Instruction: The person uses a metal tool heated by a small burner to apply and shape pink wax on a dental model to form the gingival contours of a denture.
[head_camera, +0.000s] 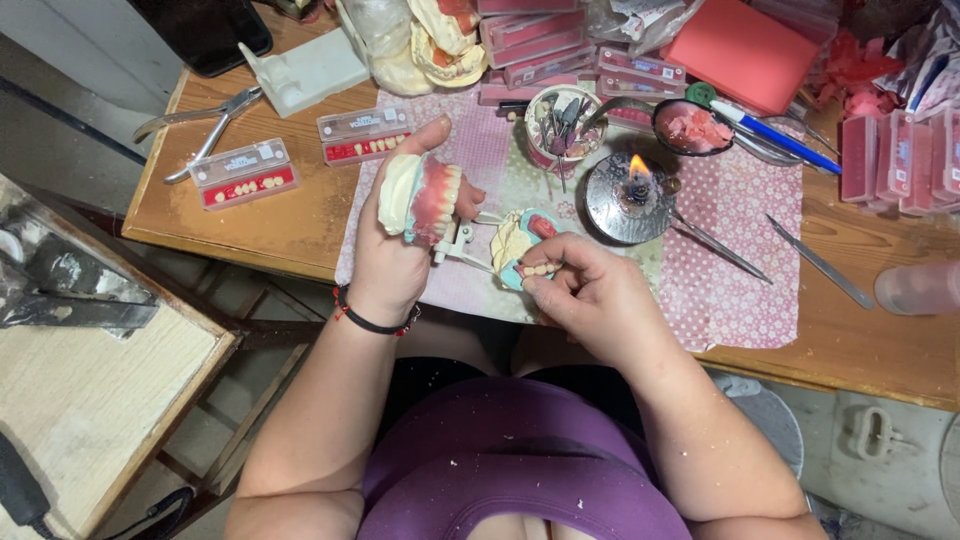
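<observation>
Both bare forearms reaching forward from the torso, elbows bent. Left hand (400, 245) raised, thumb up, fingers wrapped around its load, dark cord at the wrist. Right hand (590, 290) lower, fingertips pinched together.

Pink wax denture base (437, 200) on cream plaster cast; pink floral-dotted cloth (735, 270); brown wooden table (290, 215); purple shirt (520, 460); blue pen (775, 137); orange flame (638, 166).

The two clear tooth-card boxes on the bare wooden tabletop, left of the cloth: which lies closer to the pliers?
The left box, holding yellowish teeth on a red strip, lies right below the pliers. The other box sits farther right, beside the patterned cloth.
</observation>
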